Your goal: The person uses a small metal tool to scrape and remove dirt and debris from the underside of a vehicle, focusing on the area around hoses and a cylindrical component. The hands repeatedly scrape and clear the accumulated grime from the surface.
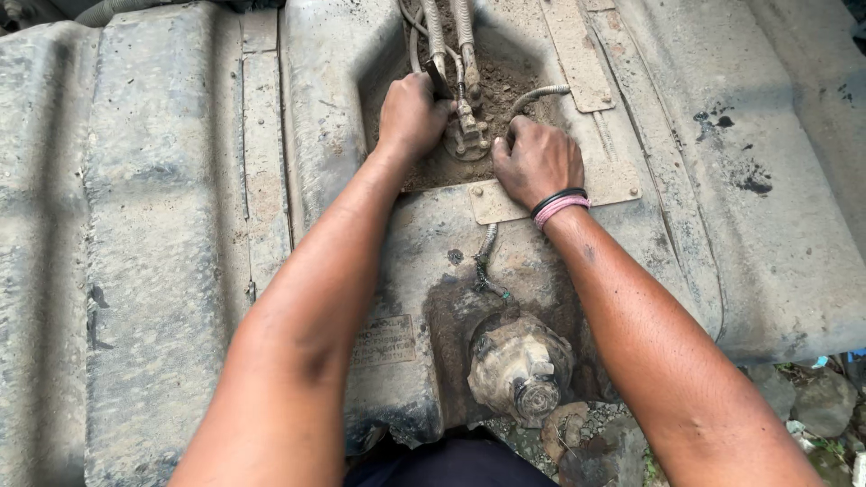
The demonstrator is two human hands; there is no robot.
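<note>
- In the dirt-filled recess at the top of the tank (162, 225), my left hand (410, 115) is curled shut around a dark tool (440, 79), its tip hidden among the fittings.
- My right hand (537, 160) lies just right of it, fingers bent and pressing down beside the fitting (467, 135); I cannot tell whether it grips anything.
- The fitting is a small round metal flange caked in soil, sitting between my two hands, with bolts showing on its rim.
- Two hoses (449, 32) come down from the top edge and meet the fitting; a thinner ribbed tube (539, 93) curves in from the right, close to my right fingertips.
- On my right wrist sit a black band and a pink band (559, 206).
- A flat dusty plate (492, 203) with a bolt lies under my right hand.
- Nearer to me, a braided wire (485, 266) runs down to a rusty, mud-crusted round part (520, 365) in a second hollow.
- A worn label (383, 341) sits left of that part.
- Stones and rubble (812, 397) lie on the ground at lower right.
</note>
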